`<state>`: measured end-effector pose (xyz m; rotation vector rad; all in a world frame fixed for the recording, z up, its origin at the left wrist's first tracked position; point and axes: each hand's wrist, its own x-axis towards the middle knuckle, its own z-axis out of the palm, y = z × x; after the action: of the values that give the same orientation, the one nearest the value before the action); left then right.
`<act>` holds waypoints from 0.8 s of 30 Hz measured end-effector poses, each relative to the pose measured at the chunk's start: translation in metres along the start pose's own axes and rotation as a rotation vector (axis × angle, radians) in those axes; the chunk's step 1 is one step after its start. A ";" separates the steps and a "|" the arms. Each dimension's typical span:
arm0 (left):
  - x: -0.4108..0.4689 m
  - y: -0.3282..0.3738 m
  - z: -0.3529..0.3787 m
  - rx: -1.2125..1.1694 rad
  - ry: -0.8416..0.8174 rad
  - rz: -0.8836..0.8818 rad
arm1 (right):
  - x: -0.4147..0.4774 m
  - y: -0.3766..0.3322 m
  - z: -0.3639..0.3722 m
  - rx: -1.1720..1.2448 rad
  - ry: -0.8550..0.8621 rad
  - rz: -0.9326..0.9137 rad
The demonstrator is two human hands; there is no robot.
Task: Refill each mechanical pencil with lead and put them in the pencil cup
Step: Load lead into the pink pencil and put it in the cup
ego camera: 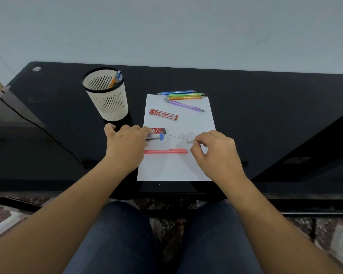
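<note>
Cup [107, 107] upper left holds two; pink pencil [165, 151] open, four pencils [184, 95] wait. My right hand [216, 153] pinches cap [189, 142]; left hand [125, 147] on lead case [157, 131], hold unclear.

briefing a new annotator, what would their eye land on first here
The white sheet on the black desk stands out, with the left hand on a lead case and the right hand at the end of a thin lead. Bright pencils lie at its far edge, a red pencil between the hands, and a slotted pencil cup stands left of the sheet.
</note>
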<state>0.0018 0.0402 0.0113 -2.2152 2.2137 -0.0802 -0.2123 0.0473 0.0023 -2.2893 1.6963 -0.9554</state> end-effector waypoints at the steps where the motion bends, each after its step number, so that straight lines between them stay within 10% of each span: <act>1: 0.001 0.000 -0.001 0.001 -0.009 -0.002 | 0.000 0.000 0.000 0.001 -0.002 -0.004; 24: -0.008 0.021 -0.007 -0.162 0.146 0.288 | -0.005 -0.003 0.000 -0.210 -0.027 -0.109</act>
<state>-0.0197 0.0483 0.0167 -1.9920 2.6832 -0.0641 -0.2102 0.0525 0.0017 -2.5376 1.7526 -0.7948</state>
